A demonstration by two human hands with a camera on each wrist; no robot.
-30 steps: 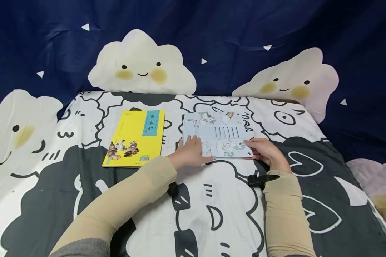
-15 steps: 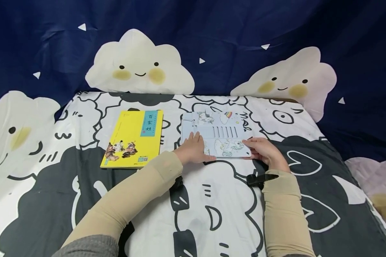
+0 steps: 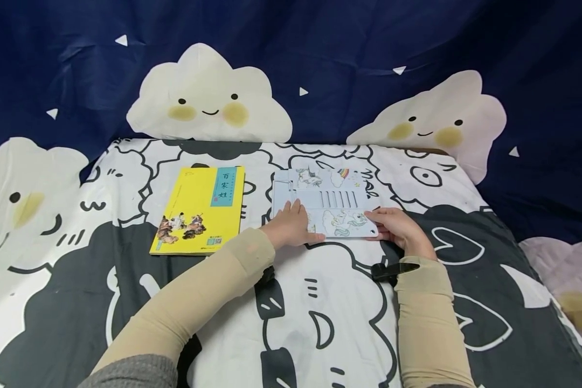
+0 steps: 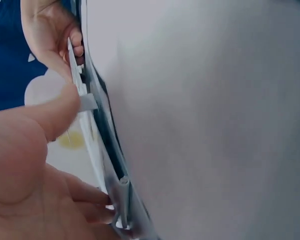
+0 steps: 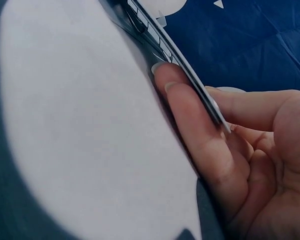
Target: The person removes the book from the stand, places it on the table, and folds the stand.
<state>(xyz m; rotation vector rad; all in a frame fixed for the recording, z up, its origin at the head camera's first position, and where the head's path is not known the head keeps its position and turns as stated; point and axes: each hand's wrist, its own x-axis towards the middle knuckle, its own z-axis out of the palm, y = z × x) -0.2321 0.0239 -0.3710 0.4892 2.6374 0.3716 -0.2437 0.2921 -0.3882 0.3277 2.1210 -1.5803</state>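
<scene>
A flat light-blue book stand (image 3: 338, 198), printed with unicorns and a rainbow and cut with several slots, lies to the right of the sheet's middle. My right hand (image 3: 399, 227) pinches its near right corner, thumb on top; in the right wrist view the curled fingers (image 5: 197, 130) are underneath. On the stand's near left part rests my left hand (image 3: 291, 223), fingers stretched forward over it and thumb along the front edge. In the left wrist view that thumb (image 4: 65, 107) meets a small pale tab, and the fingertips are partly hidden behind the edge.
A yellow book (image 3: 199, 207) with a blue title strip lies left of the stand. Beneath both spreads a black-and-white cartoon sheet (image 3: 341, 302). A navy curtain (image 3: 330, 48) with smiling clouds hangs behind.
My left hand has shifted slightly right along the stand's near edge, then stays there. The right hand keeps its hold on the corner. The whole view has drifted slightly.
</scene>
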